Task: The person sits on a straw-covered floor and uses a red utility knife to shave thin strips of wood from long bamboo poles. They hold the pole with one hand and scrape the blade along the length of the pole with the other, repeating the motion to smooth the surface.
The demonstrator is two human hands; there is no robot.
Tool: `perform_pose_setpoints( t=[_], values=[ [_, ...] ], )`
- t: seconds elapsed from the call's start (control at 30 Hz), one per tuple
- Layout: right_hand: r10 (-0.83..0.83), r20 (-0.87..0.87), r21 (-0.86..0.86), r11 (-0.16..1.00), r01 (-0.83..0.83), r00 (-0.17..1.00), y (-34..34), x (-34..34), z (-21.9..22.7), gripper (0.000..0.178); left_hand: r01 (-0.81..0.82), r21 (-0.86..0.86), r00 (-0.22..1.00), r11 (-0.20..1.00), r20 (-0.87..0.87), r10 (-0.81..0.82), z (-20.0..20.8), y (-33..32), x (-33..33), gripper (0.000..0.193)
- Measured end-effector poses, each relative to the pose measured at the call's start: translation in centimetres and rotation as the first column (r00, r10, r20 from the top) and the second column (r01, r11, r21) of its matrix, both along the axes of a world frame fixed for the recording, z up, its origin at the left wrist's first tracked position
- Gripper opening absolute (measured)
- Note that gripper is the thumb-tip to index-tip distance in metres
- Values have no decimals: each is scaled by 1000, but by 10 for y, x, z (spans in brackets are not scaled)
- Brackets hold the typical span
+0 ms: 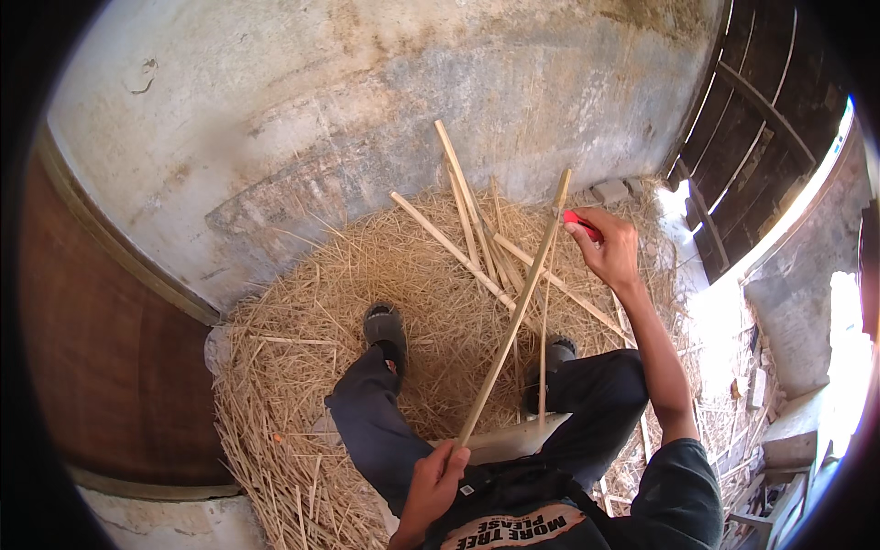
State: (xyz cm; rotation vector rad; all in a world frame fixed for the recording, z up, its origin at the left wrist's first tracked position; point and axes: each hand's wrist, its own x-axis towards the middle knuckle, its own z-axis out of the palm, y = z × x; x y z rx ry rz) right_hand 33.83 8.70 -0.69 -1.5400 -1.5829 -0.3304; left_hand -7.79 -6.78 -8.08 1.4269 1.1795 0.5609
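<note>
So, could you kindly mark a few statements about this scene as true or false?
1. The left hand holds the lower end of a long pale strip. True.
2. The right hand is empty. False: it holds a small red object.
3. Straw-like litter lies around the dark footwear. True.
4. The right sleeve is white. False: it is dark.

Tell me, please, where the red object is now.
The red object is right of centre in the head view, in the right hand, beside the held wooden strip.
</note>
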Motion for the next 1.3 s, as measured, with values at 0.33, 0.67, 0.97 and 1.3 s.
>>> perform_pose_setpoints(
  t=[0.33, 0.67, 0.97, 1.3],
  values=[
    [-27, 51, 96, 995, 22, 998, 0, 3, -4, 26, 194, -616, 894, 764, 432, 121, -21, 15, -9, 38],
    [-54, 16, 82, 995, 52, 998, -1, 8, -8, 26, 68, -218, 976, 973, 218, -19, -17, 11, -2, 30],
    [-353, -259, -26, 933, 359, 899, 0, 69, 7, 32, 73, -455, 961, 888, 269, 59, -9, 6, -18, 28],
    [-149, -456, -116, 987, 107, 877, -8, 58, -19, 38, -57, 56, 998, 997, -22, 59, -22, 18, -30, 28]
  ],
)
